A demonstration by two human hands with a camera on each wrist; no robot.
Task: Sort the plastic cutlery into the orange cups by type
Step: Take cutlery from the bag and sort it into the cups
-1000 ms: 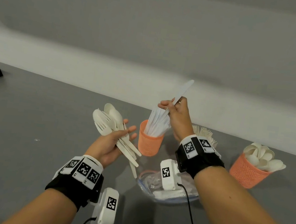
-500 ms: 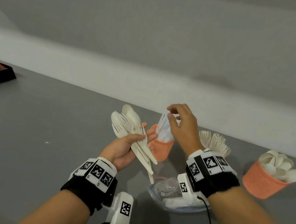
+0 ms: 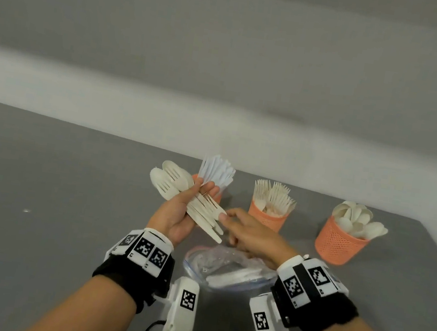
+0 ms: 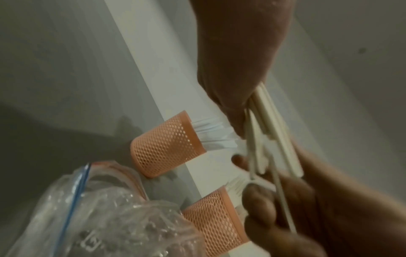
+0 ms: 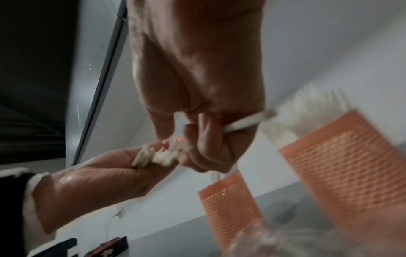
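My left hand [image 3: 192,198] grips a bundle of white plastic spoons and forks [image 3: 177,187], heads up and to the left, handles fanned down to the right. My right hand [image 3: 228,217] meets the handle ends; in the right wrist view its fingers [image 5: 197,139] pinch one cutlery handle [image 5: 241,124]. Three orange mesh cups stand behind. The knife cup [image 3: 219,192] is half hidden by my left fingers. The fork cup [image 3: 267,218] is in the middle. The spoon cup [image 3: 338,245] is at the right.
A crumpled clear zip bag [image 3: 227,268] with some white cutlery lies on the grey table [image 3: 51,197] just below both hands. A white wall ledge runs behind the cups. A black box [image 5: 105,247] sits far off to the left.
My right hand let a knife go into the knife cup, then dropped down and left to the handle ends of the bundle. My left hand kept hold of the bundle.
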